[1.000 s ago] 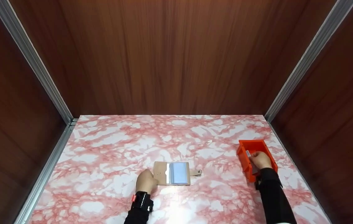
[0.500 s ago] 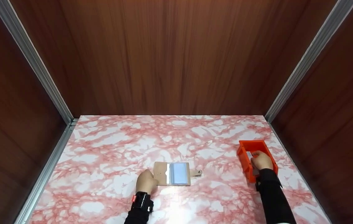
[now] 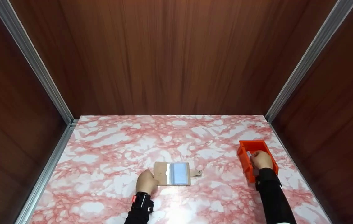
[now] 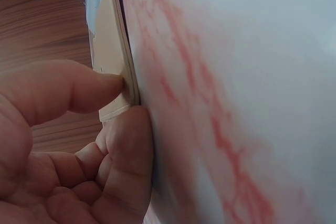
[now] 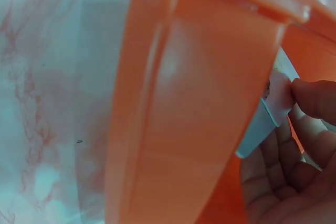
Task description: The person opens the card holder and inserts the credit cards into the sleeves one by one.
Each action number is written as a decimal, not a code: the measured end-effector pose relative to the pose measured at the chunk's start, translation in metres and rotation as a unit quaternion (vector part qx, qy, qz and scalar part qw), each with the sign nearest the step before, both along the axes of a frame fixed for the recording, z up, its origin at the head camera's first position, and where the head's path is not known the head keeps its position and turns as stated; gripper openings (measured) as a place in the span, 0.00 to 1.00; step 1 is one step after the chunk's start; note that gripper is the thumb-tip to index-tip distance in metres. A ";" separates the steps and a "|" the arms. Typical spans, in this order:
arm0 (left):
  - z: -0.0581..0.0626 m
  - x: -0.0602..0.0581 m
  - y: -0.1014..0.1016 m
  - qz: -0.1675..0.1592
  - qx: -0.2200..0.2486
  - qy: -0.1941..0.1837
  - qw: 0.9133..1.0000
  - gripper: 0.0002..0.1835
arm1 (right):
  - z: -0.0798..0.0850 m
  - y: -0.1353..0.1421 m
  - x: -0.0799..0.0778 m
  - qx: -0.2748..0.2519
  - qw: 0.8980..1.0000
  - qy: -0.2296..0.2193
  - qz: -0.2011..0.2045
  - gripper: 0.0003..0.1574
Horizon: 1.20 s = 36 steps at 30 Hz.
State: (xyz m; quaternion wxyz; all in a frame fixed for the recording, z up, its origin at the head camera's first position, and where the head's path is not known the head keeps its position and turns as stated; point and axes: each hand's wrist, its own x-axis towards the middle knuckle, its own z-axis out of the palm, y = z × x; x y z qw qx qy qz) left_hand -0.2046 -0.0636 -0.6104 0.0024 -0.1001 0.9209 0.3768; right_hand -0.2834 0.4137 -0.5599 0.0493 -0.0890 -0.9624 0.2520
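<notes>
A beige card holder (image 3: 161, 174) lies spread on the table, with clear plastic sleeves (image 3: 180, 173) on its right half and a snap strap (image 3: 196, 173) pointing right. My left hand (image 3: 146, 182) pinches its near left corner; in the left wrist view the thumb (image 4: 107, 88) presses on the cover, and the index finger sits at the edge below. Over at the right, my right hand (image 3: 262, 160) is down inside an orange bin (image 3: 247, 169). Between thumb and fingers it holds a card (image 5: 257, 127), pale with a pinkish part; the bin's wall hides some of it.
The bin stands on a pink and white marbled table (image 3: 111, 140), close to the right-hand wall (image 3: 328, 130). Dark wood panels (image 3: 170, 62) close off the back and both sides, with metal rails (image 3: 39, 71) at the corners.
Within the bin, my right hand shifts very slightly with the card. My left hand and the card holder stay where they were.
</notes>
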 end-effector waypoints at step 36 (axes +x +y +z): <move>-0.003 -0.001 -0.001 -0.003 -0.002 0.018 1.000 0.10 | 0.023 0.006 0.003 -0.030 0.994 0.080 -0.070 0.12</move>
